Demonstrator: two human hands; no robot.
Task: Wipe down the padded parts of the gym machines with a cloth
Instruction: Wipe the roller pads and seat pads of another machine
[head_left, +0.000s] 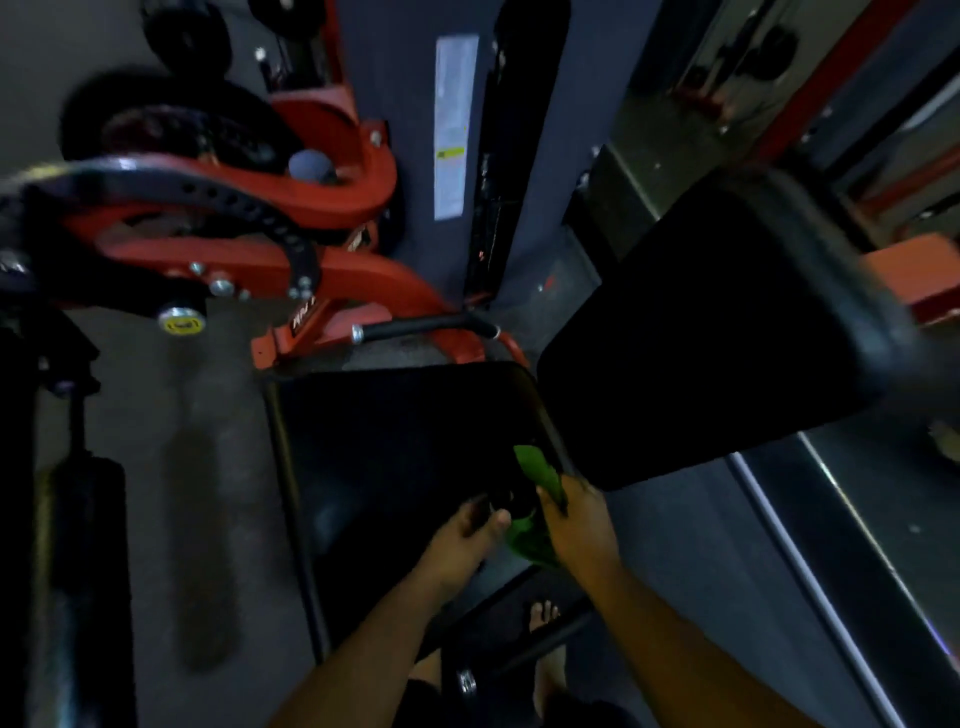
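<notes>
- Roller pad (78, 551) at far left, dark and upright beside the red frame (332, 280); I see no sign either way that it has been wiped, and I would count it as still to do.
- Seat pad (405, 467) in the middle, black, low and level; both my hands hover over its right near corner, so I judge this pad to be the one in hand now, with most of its surface not yet reached.
- Left hand (470, 530) sits just left of the cloth, fingers curled towards it; blur hides whether the fingertips pinch the fabric or only touch it, so I cannot tell.
- Cloth (537, 506), green, bunched between the two hands above the seat's corner, one end poking up towards the back pad.
- Right hand (574, 519) grips the cloth, fingers wrapped round the upper end.
- Back pad (711, 343) on the right, large, black and tilted, its lower edge just beside my right hand; nothing shows it cleaned, so I take it as left to do.
- Overall I judge the job early: cloth gathered, wiping of this machine barely started.
</notes>
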